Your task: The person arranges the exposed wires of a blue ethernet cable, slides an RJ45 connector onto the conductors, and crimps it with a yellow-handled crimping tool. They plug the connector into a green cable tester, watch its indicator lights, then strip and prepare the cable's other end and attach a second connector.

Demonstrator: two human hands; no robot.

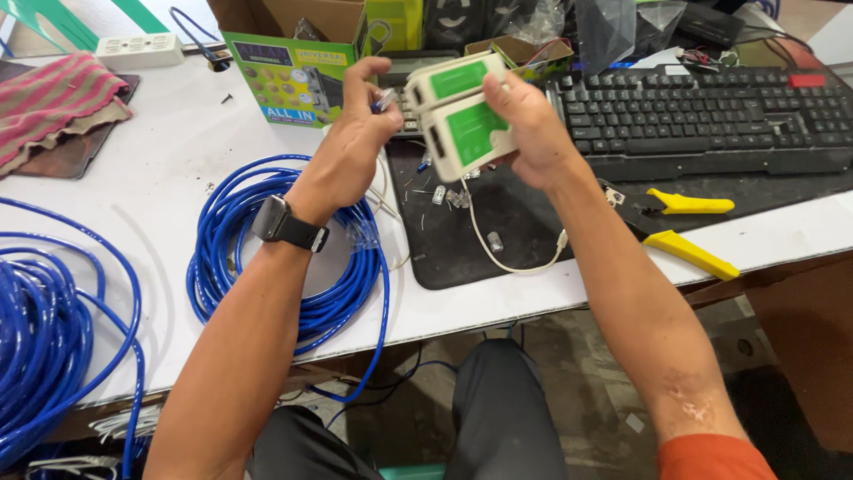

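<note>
My right hand point(526, 124) grips a cream cable tester point(462, 111) made of two stacked units with green labels, held up above the black mat point(462, 249). Just left of the tester, my left hand point(360, 107) pinches a clear cable plug point(386, 98) on the end of a blue cable between thumb and fingers. A black smartwatch point(283, 222) sits on my left wrist. Under that wrist lies a coil of blue network cable point(293, 258) on the white table.
A yellow-handled crimping tool point(680, 222) lies right of the mat, below a black keyboard point(711, 116). Loose clear plugs point(449, 197) and a white cord point(515, 258) rest on the mat. Another blue cable coil point(44, 329) is at far left, near a striped cloth point(53, 98).
</note>
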